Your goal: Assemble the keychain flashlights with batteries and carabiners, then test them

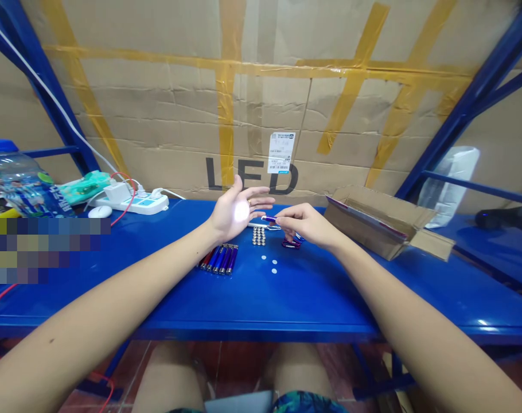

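My left hand (235, 212) is held up open, palm facing right, fingers stretched; a bright spot of light falls on the palm. My right hand (306, 225) pinches a small purple flashlight (268, 219) whose tip points at that palm. Below my left hand a row of several small purple and red flashlights (220, 258) lies on the blue table (287, 292). A cluster of small silver button batteries (258, 235) stands between my hands, and three white discs (269, 264) lie nearer to me. Purple parts (291, 243) lie under my right hand.
An open cardboard box (385, 226) sits at the right. A white power strip (134, 202) with plugs, a white mouse (100, 211) and a water jug (18, 180) are at the left. A taped cardboard wall marked LED (252, 175) backs the table. Blue shelf posts flank it.
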Demonstrator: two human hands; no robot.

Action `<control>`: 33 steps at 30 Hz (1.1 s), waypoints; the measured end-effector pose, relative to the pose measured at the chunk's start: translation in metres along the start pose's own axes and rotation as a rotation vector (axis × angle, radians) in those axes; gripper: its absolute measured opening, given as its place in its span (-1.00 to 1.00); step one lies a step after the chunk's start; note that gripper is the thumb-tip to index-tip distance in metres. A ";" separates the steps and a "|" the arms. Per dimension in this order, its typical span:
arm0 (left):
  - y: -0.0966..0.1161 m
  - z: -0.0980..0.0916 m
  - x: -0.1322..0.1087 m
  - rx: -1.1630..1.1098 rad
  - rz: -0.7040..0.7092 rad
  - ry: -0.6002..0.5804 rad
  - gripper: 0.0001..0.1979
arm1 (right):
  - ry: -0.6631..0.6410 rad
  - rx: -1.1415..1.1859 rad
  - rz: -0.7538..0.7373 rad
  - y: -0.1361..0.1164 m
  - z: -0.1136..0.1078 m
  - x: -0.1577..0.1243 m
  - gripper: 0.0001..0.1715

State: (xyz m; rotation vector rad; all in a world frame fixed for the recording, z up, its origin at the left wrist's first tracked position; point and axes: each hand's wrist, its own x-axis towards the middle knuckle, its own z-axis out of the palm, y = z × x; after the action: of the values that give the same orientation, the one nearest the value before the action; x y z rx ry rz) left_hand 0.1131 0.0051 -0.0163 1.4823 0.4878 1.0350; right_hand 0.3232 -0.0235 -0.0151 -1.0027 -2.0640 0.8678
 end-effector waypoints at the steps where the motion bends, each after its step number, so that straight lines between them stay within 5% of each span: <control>1: 0.000 0.000 0.000 -0.008 -0.001 -0.002 -0.13 | 0.003 -0.006 -0.001 0.001 0.000 0.000 -0.63; 33: 0.000 0.005 -0.002 -0.090 -0.031 -0.028 -0.18 | 0.015 -0.094 0.023 -0.003 0.000 0.000 -0.60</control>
State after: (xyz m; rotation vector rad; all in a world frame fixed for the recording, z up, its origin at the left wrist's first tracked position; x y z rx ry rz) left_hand 0.1157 0.0008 -0.0161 1.4035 0.4379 0.9982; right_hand 0.3222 -0.0252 -0.0124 -1.0810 -2.1011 0.7787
